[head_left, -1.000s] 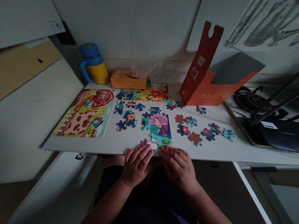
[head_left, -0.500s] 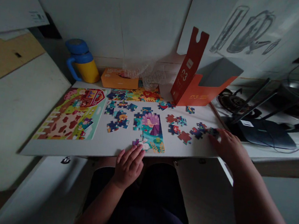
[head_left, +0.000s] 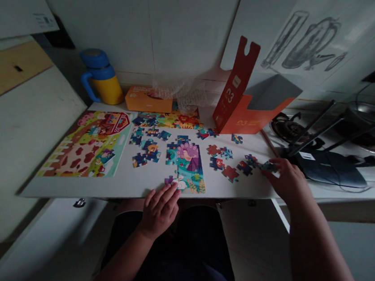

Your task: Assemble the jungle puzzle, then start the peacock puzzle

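My right hand point(head_left: 289, 183) pinches a small jigsaw puzzle piece point(head_left: 270, 166) between thumb and fingers at the right end of the white tabletop point(head_left: 188, 131). Close to it lie loose dark blue and red pieces point(head_left: 246, 167). My left hand point(head_left: 160, 212) rests at the front edge, fingers stretched out, their tips on the lower left of a partly joined puzzle point(head_left: 188, 170) with a purple peacock and a white rabbit. Left of that puzzle is a group of dark blue pieces point(head_left: 148, 150). Reddish-brown pieces point(head_left: 230, 173) lie to its right.
A farm picture puzzle point(head_left: 83, 146) lies at the left. Along the wall stand a blue and yellow bottle point(head_left: 107, 84), an orange box point(head_left: 148, 100), crumpled clear plastic point(head_left: 190, 96) and a tall open orange box point(head_left: 251, 116). A black router point(head_left: 330, 167) and a gas burner point(head_left: 288, 127) are at right.
The right hand has shifted a little, and the piece in its fingers shows more clearly. My left hand stays at the puzzle's lower edge. The whole view has moved slightly.
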Action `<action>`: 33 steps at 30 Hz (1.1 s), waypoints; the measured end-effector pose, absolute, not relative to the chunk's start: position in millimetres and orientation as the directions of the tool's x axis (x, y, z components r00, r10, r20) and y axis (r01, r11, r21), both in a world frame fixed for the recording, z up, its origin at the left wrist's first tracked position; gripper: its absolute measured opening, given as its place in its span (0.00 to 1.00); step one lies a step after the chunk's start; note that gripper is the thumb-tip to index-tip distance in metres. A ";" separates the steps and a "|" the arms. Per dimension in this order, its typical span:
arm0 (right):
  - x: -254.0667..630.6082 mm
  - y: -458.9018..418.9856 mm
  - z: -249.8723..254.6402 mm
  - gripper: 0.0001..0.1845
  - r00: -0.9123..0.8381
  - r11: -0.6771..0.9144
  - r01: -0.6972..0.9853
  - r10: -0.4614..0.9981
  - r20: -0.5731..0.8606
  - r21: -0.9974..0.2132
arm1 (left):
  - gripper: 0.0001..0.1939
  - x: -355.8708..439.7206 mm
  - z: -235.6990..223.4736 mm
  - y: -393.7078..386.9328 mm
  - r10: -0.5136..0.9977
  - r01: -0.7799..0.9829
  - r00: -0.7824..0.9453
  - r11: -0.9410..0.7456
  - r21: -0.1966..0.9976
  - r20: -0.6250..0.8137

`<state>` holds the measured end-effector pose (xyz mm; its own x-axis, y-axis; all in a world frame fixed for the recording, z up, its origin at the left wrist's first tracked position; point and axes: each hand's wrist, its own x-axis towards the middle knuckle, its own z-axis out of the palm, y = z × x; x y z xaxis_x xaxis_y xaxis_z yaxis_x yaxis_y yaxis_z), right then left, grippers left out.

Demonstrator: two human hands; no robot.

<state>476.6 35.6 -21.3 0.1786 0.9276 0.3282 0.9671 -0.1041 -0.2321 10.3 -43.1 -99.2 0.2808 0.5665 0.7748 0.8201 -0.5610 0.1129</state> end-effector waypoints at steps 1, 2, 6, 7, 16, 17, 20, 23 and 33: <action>473.1 35.4 -19.4 0.31 0.187 -0.103 0.964 0.918 0.350 -0.246 | 0.31 10.3 -99.6 -43.0 0.566 0.820 0.281 -0.561 0.112 0.775; 468.9 35.3 -16.8 0.31 0.195 -0.100 0.960 0.909 0.368 -0.262 | 0.31 10.3 -100.1 -43.0 0.567 0.821 0.283 -0.560 0.110 0.773; 447.7 37.8 -0.6 0.25 0.262 -0.116 0.934 0.866 0.426 -0.339 | 0.32 10.0 -104.0 -41.9 0.558 0.825 0.284 -0.557 0.098 0.779; 442.4 39.9 4.1 0.22 0.279 -0.121 0.926 0.856 0.434 -0.357 | 0.31 10.0 -105.3 -41.3 0.553 0.825 0.285 -0.557 0.094 0.783; 397.4 82.9 17.8 0.16 0.258 -0.067 0.823 0.929 0.266 -0.564 | 0.32 11.0 -112.2 -36.1 0.503 0.836 0.274 -0.546 0.056 0.819; 392.4 85.7 16.8 0.16 0.235 -0.054 0.843 0.932 0.277 -0.534 | 0.32 11.0 -112.5 -36.2 0.505 0.836 0.274 -0.545 0.056 0.819; 376.4 84.5 13.9 0.16 0.150 0.008 0.940 0.889 0.433 -0.342 | 0.30 10.9 -112.9 -36.5 0.503 0.835 0.274 -0.547 0.057 0.820; 357.2 70.4 8.9 0.14 0.036 0.109 0.968 0.830 0.556 -0.225 | 0.29 10.9 -112.4 -36.5 0.502 0.831 0.278 -0.554 0.058 0.819; 319.1 26.9 -17.7 0.05 -0.079 0.248 0.949 0.786 0.613 -0.195 | 0.27 12.4 -108.5 -42.5 0.551 0.837 0.265 -0.539 0.095 0.792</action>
<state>319.1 26.9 -17.7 -0.0791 0.7860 0.6132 0.9489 0.2478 -0.1952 12.4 -42.5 -108.5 0.2649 0.5505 0.7917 0.8370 -0.5389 0.0948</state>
